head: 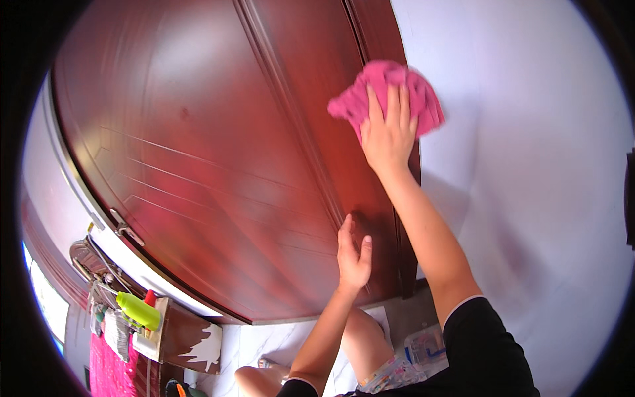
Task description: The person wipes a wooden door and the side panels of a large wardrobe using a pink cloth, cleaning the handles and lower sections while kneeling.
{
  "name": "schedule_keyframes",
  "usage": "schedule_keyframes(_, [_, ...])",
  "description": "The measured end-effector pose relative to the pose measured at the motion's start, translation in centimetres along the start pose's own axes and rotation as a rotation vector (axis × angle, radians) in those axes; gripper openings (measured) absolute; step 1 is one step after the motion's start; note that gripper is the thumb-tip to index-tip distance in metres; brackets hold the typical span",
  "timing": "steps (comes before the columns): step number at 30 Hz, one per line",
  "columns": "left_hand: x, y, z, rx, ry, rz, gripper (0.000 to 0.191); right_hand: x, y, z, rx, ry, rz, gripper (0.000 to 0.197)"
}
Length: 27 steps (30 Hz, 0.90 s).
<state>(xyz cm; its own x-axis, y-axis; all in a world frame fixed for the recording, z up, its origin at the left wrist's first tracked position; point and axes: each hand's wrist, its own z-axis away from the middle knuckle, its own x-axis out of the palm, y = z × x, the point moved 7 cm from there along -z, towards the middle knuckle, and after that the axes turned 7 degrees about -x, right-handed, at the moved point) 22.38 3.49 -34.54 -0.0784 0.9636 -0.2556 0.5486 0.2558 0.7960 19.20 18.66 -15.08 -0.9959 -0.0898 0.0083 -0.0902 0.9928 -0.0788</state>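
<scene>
My right hand (389,134) lies spread over a crumpled pink cloth (429,106), pressing it against the edge of the dark red wooden door frame (317,84). Part of the cloth reaches over the white wall beside the frame. Lower down, my left hand (354,255) is empty, its fingers apart, close to the frame; whether it touches the wood I cannot tell. To the left spreads the glossy red door panel (208,164), with a metal handle (126,228) near its far edge.
At the lower left, a cabinet (191,337) carries a yellow-green bottle (139,311). Beyond it is a bed with a pink cover (106,367). A clear plastic box (425,347) stands on the floor by my legs. The white wall (536,149) rises at right.
</scene>
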Motion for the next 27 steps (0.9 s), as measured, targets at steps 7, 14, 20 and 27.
schedule_keyframes(7, [0.1, -7.0, 3.2, -0.217, 0.031, 0.103, 0.055, 1.3, 0.8, 22.8, 0.075, -0.23, 0.099, 0.059])
schedule_keyframes(14, [1.8, -13.2, 9.1, -0.329, 0.06, 0.065, 0.05, 0.2, 1.5, 46.6, 0.321, -0.498, -0.068, 0.053])
schedule_keyframes(20, [2.6, -13.6, 8.4, -0.373, -0.156, 0.036, 0.044, -1.8, 1.1, 56.5, 0.423, -0.547, 0.084, 0.054])
schedule_keyframes(27, [0.1, -17.0, 7.3, -0.56, -0.091, 0.022, 0.035, -0.6, -0.8, 57.3, 0.535, -0.307, 0.093, 0.07])
